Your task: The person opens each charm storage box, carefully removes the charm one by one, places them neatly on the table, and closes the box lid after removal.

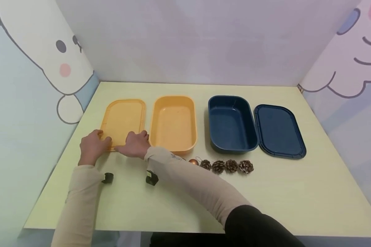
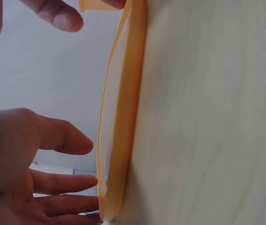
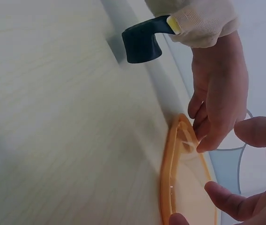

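Observation:
A flat yellow lid (image 1: 123, 118) lies at the left of the table. At its near left corner is my left hand (image 1: 94, 145), fingertips right at the lid's outer edge and thumb over the near rim. My right hand (image 1: 134, 145) is over the near right part, its thumb pointing toward the left hand. Extended left fingers (image 2: 65, 183) meet the yellow rim in the left wrist view. The right wrist view shows the right hand's fingers (image 3: 231, 201) spread beside the lid (image 3: 194, 183). Neither hand curls round the lid.
Right of the lid stands a yellow container (image 1: 173, 123), partly behind my right sleeve. Farther right are a dark blue container (image 1: 232, 125) and a dark blue lid (image 1: 279, 130). Several pine cones (image 1: 231, 166) and a copper-coloured ball (image 1: 193, 161) line up in front. Walls enclose the table (image 1: 281, 195).

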Demonstrator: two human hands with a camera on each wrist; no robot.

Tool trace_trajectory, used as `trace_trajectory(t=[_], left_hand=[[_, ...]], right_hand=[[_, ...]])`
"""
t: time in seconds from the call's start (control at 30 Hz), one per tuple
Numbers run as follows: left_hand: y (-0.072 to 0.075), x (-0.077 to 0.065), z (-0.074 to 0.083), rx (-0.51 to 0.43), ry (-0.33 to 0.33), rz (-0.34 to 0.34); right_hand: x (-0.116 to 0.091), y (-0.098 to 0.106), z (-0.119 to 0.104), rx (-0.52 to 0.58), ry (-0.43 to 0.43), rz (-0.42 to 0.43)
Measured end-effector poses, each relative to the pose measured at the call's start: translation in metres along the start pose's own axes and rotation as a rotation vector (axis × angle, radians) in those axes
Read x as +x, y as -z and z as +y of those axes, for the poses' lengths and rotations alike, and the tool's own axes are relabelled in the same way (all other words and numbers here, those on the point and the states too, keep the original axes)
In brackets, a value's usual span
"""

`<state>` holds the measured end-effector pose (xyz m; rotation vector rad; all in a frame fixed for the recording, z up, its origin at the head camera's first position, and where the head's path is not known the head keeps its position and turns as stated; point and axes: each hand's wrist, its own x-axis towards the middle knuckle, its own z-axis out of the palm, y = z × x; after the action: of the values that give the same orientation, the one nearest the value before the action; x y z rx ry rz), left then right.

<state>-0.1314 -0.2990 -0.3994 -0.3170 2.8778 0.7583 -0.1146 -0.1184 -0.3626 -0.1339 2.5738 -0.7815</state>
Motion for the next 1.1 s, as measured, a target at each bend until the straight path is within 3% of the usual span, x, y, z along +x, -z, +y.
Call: trace_trajectory(t=[0.2, 0.47, 0.7, 0.87, 0.97, 1.1], left_hand=[[0.003, 0.001, -0.002, -0.036, 0.013, 0.028], [0.020, 0.001, -0.001, -0.180, 0.030, 0.169], [0.030, -0.009, 0.007, -0.415, 0.191, 0.284], [0.033, -0.017, 0.014, -0.538, 0.177, 0.414], [0.035, -0.021, 0.018, -0.699, 0.099, 0.487], [0.040, -0.028, 0.027, -1.133, -0.039, 0.515]], right_hand=[[0.008, 0.002, 0.004, 0.122, 0.014, 0.002], [0.003, 0.019, 0.001, 0.212, 0.074, 0.050], [-0.006, 0.038, -0.004, 0.162, 0.218, 0.140], [-0.011, 0.047, -0.003, 0.090, 0.314, 0.202], [-0.013, 0.053, -0.001, 0.050, 0.363, 0.258], [-0.018, 0.066, 0.002, 0.100, 0.396, 0.311]])
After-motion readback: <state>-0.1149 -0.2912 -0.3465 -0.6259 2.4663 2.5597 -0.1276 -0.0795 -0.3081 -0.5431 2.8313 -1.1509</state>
